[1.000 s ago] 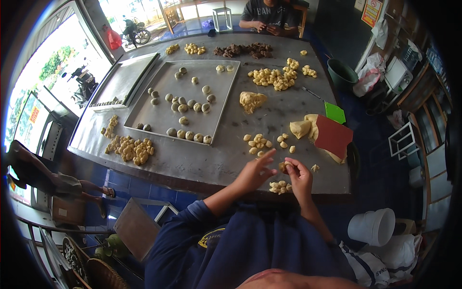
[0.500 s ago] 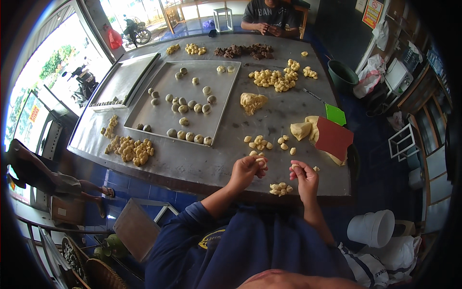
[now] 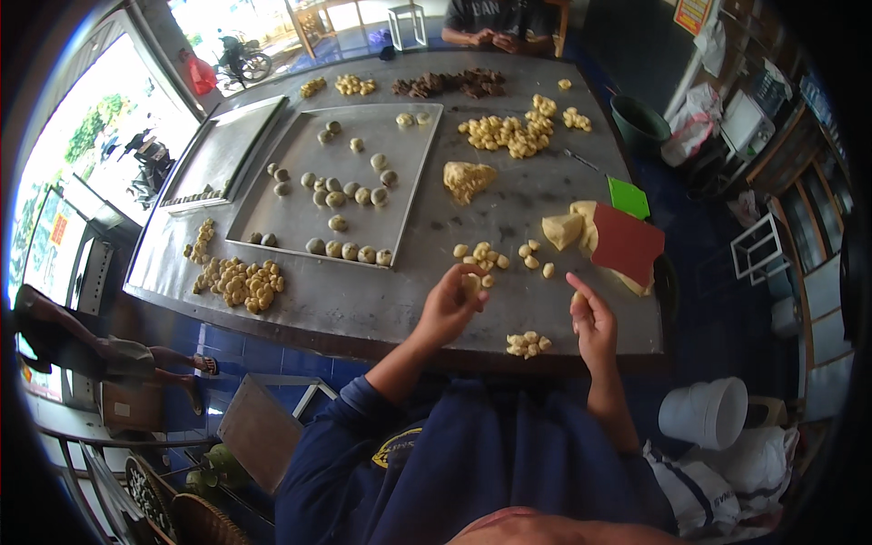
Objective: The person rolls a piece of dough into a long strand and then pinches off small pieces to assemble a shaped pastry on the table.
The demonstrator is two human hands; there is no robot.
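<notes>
Over the near edge of the table, my left hand [image 3: 445, 307] curls its fingers around a piece of pale yellow dough [image 3: 471, 285]. To its right is my raised right hand [image 3: 594, 327], index finger stretched out, with a small pale bit of dough [image 3: 578, 298] between thumb and fingers. Just beyond the left hand sit several dough balls [image 3: 483, 255], and a few more [image 3: 530, 254] lie between the hands. A small heap of dough pieces [image 3: 527, 343] rests at the table edge below them. Ahead of the right hand, a dark red sheet [image 3: 629, 242] partly covers a large dough lump [image 3: 563, 231].
A metal tray [image 3: 300, 213] holds several greenish-grey balls. Around it are yellow dough heaps [image 3: 238, 283], a rough crumbly lump [image 3: 468, 181], brown filling [image 3: 450, 84] and a green scraper [image 3: 628, 197]. Another person [image 3: 500, 27] sits across the table. White buckets [image 3: 704, 411] stand at right.
My hands have moved apart, the right one outward and its index finger now extended. The view has shifted slightly. My left hand still holds dough.
</notes>
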